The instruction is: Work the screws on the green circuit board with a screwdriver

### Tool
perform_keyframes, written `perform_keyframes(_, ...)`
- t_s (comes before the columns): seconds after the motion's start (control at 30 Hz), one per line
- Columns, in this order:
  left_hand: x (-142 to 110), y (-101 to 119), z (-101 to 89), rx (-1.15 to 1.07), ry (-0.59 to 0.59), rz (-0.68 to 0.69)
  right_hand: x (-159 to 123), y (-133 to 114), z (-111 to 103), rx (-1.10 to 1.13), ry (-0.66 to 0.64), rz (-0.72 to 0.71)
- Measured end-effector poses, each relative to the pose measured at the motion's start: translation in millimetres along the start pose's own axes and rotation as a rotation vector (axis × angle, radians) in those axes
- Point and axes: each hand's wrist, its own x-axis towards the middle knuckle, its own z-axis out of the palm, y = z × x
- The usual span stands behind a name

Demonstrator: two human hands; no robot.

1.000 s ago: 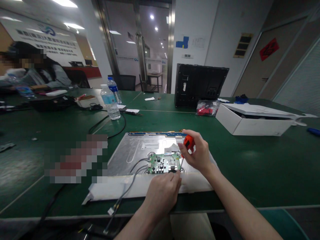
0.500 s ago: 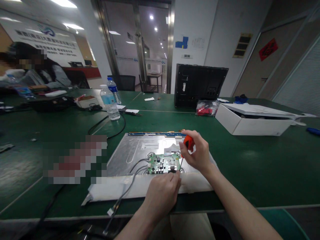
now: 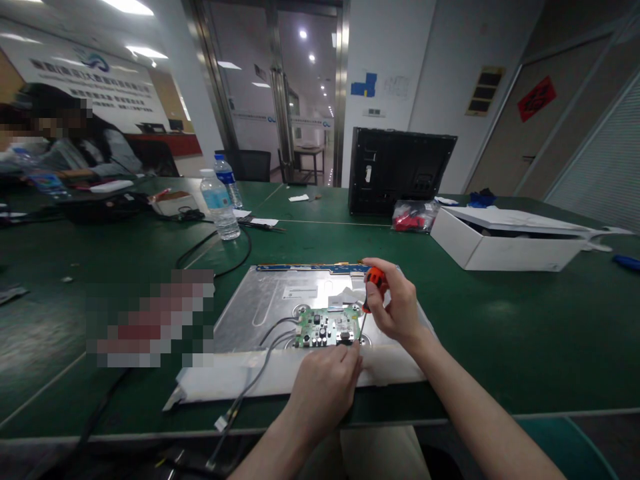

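Note:
A silver metal display panel (image 3: 260,313) lies flat on the green table, with a small green circuit board (image 3: 327,327) near its front edge. My right hand (image 3: 395,307) is closed round an orange-handled screwdriver (image 3: 373,283), held upright with its tip at the board's right corner. My left hand (image 3: 325,387) rests at the board's near edge, fingers pinched together against it; what they hold is hidden. Grey cables (image 3: 250,387) run from the board off the table's front.
A water bottle (image 3: 219,203) and black cables sit at the back left. A black monitor shell (image 3: 400,170), a bag of red parts (image 3: 414,217) and an open white box (image 3: 505,243) stand at the back right. Another person sits at the far left.
My right hand has turned slightly on the screwdriver, fingers shifting round the handle. My left hand stays at the board's edge.

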Motion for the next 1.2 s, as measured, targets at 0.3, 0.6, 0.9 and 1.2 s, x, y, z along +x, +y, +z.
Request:
perform_keyframes(0.3, -0.3, 0.3, -0.3, 0.010, -0.013, -0.005, -1.1, 2.1, 3.5, -0.044, 0.032, -0.027)
perform_keyframes(0.6, -0.1, 0.5, -0.3, 0.011, -0.009, -0.002, 1.6, -0.6, -2.1, 0.055, -0.023, 0.005)
perform_keyframes(0.9, 0.5, -0.5, 1.2, 0.005, -0.009, -0.003, -0.5, 1.0, 4.8, -0.068, 0.050, -0.023)
perform_keyframes(1.2, -0.9, -0.2, 1.0, 0.004, 0.000, 0.004, 0.7, -0.9, -2.5, 0.069, -0.046, 0.011)
